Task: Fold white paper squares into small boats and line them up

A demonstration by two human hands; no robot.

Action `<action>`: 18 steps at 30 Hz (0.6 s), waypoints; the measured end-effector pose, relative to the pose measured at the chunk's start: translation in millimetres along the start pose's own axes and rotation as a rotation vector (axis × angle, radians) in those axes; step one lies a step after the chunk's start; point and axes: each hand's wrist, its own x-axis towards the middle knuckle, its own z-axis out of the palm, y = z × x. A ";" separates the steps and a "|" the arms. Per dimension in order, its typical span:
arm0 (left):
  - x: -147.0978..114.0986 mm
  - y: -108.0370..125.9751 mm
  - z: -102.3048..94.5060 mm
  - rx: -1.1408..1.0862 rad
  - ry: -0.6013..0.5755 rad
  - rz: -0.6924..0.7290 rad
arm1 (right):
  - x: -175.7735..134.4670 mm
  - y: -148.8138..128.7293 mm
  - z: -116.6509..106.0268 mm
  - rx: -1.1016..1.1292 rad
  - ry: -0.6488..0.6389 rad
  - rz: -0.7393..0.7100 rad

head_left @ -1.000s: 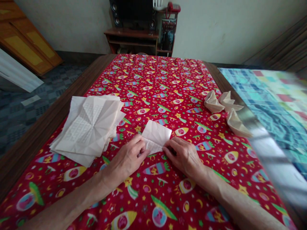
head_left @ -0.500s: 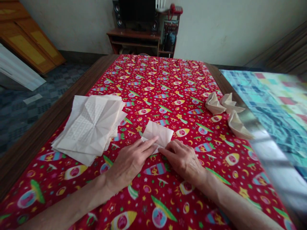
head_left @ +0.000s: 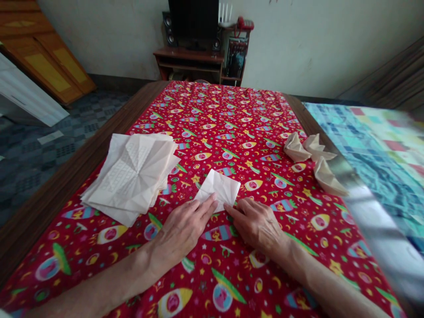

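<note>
A small folded square of white paper (head_left: 222,185) with crease lines lies on the red tablecloth in front of me. My left hand (head_left: 188,221) rests on its lower left part, fingers stretched out flat and holding nothing. At the lower right edge, the index fingertip of my right hand (head_left: 255,221) touches the paper. That finger is extended and the others are loosely bent, with no grip on the sheet; the right thumb is mostly hidden. Left of my hands lies a stack of creased paper sheets (head_left: 132,176), the top one with a printed grid.
Three folded paper pieces (head_left: 296,148) stand near the table's right edge. The red patterned tablecloth (head_left: 212,141) covers the brown wooden table (head_left: 132,104). To the right is a surface with a blue patchwork cover (head_left: 371,150). A desk with a monitor (head_left: 194,20) stands against the wall.
The paper's raised upper layer now lies flatter, showing a creased square face. Both hands keep nearly the same place, with fingers slightly lower on the paper. The view has tilted slightly.
</note>
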 end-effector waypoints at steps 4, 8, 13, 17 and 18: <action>-3.1 -7.3 1.4 -0.056 -0.050 0.018 | -6.2 1.2 -0.9 -0.017 -0.018 0.010; -2.9 -14.3 -2.7 -0.095 -0.115 0.022 | -7.9 0.2 1.1 -0.035 -0.010 0.019; -2.6 -9.4 -7.6 -0.050 -0.045 0.046 | -7.4 -1.9 2.4 -0.043 -0.004 0.009; -3.0 -3.9 -4.9 0.026 0.004 0.016 | -7.6 -2.7 1.4 -0.056 -0.005 0.022; -3.5 -4.4 -4.0 0.023 0.001 0.019 | -7.6 -2.8 1.0 -0.057 -0.006 0.024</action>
